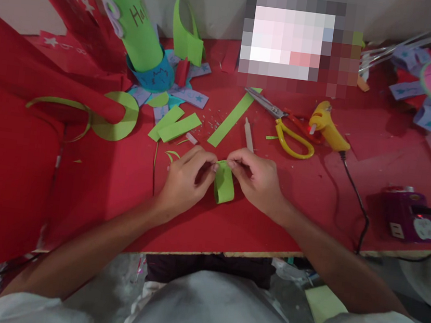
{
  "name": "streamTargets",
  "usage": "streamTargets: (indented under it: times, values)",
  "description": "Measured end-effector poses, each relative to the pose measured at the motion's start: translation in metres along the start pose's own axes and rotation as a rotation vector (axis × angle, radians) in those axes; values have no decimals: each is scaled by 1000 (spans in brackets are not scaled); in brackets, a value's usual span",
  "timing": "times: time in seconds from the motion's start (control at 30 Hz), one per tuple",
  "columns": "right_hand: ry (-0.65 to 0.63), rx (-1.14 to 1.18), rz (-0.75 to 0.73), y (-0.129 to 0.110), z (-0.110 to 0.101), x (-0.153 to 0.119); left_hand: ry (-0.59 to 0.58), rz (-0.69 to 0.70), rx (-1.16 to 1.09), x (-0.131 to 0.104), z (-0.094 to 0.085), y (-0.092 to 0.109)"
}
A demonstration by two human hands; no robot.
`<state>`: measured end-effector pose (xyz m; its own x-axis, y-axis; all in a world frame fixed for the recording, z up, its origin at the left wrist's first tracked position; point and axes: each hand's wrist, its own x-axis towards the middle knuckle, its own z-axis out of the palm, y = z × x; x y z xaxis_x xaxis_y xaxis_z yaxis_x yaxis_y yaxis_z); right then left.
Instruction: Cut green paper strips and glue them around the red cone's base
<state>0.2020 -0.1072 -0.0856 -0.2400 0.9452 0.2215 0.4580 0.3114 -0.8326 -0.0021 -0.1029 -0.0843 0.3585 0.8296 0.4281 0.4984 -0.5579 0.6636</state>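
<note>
A bright green strip [224, 184] is bent into a loop and hangs between my two hands. My left hand [190, 175] pinches the loop's upper left edge with thumb and fingertips. On the other side, my right hand [257, 178] pinches its upper right edge. Just beyond the hands lie a long green strip [233, 119] and a pale pencil-like stick [248, 135]. Two shorter green strips [180, 127] overlap at the left. Scissors [295, 141] with yellow and red handles rest ahead of my right hand, one blade tip over the long strip.
A yellow glue gun [328, 127] lies right of the scissors, its black cord running to a purple power box [409, 216]. A green paper tube [135, 31] stands in a blue base at the back left. A red panel [7, 157] fills the left side. Paper scraps dot the red table [199, 233].
</note>
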Motion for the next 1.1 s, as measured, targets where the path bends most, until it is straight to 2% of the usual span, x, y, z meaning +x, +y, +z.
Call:
streamTargets:
  times: [0.53,0.8,1.1]
  values:
    - [-2,0,-82,-1,0,0,16,37,37,-1,0,0]
    - [-64,153,46,-1,2,3,54,27,2,1,-1,-1]
    - [-170,175,64,1,4,6,77,-5,-20,2,-3,-3]
